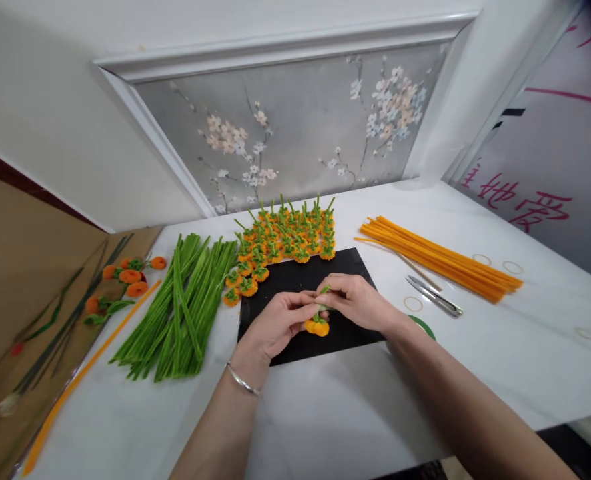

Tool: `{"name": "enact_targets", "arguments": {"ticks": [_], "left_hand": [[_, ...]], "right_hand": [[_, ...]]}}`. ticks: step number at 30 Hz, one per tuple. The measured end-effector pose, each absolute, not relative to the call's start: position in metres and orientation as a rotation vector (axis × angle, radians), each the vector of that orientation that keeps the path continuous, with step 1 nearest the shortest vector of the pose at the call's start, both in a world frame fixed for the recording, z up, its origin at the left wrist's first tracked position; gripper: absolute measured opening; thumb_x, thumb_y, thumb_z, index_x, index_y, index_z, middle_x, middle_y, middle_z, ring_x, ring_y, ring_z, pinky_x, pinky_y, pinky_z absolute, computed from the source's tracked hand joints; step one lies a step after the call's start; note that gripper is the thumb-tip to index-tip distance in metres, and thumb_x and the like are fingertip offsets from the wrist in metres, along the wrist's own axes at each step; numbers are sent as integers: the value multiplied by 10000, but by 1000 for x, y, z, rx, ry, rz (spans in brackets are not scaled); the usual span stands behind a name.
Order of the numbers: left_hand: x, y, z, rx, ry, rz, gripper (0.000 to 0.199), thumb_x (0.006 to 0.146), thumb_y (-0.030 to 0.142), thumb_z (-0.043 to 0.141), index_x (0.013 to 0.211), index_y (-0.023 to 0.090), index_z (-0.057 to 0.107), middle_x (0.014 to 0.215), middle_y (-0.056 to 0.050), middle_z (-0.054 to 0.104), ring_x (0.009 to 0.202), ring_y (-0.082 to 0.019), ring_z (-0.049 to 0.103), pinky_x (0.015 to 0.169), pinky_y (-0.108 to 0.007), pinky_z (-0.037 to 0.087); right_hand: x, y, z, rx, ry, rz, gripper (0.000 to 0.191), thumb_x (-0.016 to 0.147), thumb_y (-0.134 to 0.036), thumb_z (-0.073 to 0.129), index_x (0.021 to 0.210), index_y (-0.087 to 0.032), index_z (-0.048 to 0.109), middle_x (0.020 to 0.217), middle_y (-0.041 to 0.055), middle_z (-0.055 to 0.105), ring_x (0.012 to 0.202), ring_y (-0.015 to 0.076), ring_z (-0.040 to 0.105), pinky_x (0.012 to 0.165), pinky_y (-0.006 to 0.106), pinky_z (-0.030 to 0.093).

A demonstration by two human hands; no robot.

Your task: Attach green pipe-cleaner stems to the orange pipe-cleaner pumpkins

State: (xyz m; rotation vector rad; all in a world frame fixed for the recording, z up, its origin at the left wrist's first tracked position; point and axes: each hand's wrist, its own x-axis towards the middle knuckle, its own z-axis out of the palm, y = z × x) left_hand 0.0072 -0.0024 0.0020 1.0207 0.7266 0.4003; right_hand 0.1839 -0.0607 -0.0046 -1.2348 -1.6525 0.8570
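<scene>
Both of my hands meet over a black mat (295, 350). Between them is a small pipe-cleaner flower (317, 327), its orange head hanging down and its green stem pointing up. My left hand (283, 320) pinches the green part from the left. The fingers of my right hand (353, 300) are closed on the stem near its top. My fingers hide part of the green base. Behind the mat stand many similar orange flowers (285, 233), heads down with green stems up.
Green pipe cleaners (185, 307) lie left, orange ones (440, 260) right. Tweezers or snips (434, 297), rubber bands (413, 304) and a green tape roll (422, 327) lie near my right arm. Finished-looking orange blooms (131, 276) rest on brown paper at left. A wall (295, 133) bounds the table behind.
</scene>
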Motion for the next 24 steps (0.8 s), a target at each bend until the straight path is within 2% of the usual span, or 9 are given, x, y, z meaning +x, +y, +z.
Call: {"name": "enact_targets", "arguments": {"ticks": [3,6,9,11,16,20,24], "left_hand": [[8,-3,1,1057,740,451,179,640,234,826,744,108,755,841,-53,615,731,-114,601,645,-197,494],[8,-3,3,1113,736,488,156,664,248,807,713,114,744,905,-63,601,727,-115,585,625,-211,494],[8,-4,6,1161,748,509,161,644,244,812,700,111,738,972,-72,589,768,-129,585,660,-235,502],[9,-5,7,1176,744,527,161,637,234,813,705,112,733,946,-63,592,778,-128,578,679,-238,493],[11,-7,6,1143,756,526,253,659,244,804,885,146,746,869,-54,637,786,-137,574,733,-273,466],[12,-8,5,1286,736,557,145,678,235,782,785,140,765,952,-62,596,880,-155,543,776,-279,439],[12,-9,5,1385,749,564,103,686,223,768,748,141,757,945,-55,549,850,-146,527,747,-277,428]], "right_hand": [[184,-62,-4,-1248,-1602,939,171,918,-337,521,870,-188,590,730,-17,587,657,113,523,602,226,412],[188,-63,-3,-1279,-1550,975,241,924,-391,488,925,-174,592,726,-16,575,633,108,495,590,230,405],[193,-64,0,-1304,-1597,1074,298,902,-408,511,831,-155,652,680,-8,579,602,106,466,563,234,381],[194,-66,3,-1288,-1579,1148,301,875,-406,553,765,-152,672,666,0,605,606,110,482,571,238,388],[192,-69,8,-1254,-1443,1183,315,833,-440,610,759,-144,691,718,22,663,663,128,537,637,256,419],[190,-70,5,-1225,-1414,1171,318,834,-439,614,743,-141,676,716,15,652,656,121,532,625,249,410],[189,-72,5,-1224,-1410,1171,281,841,-396,616,746,-139,681,732,17,666,661,118,545,626,239,411]]}}
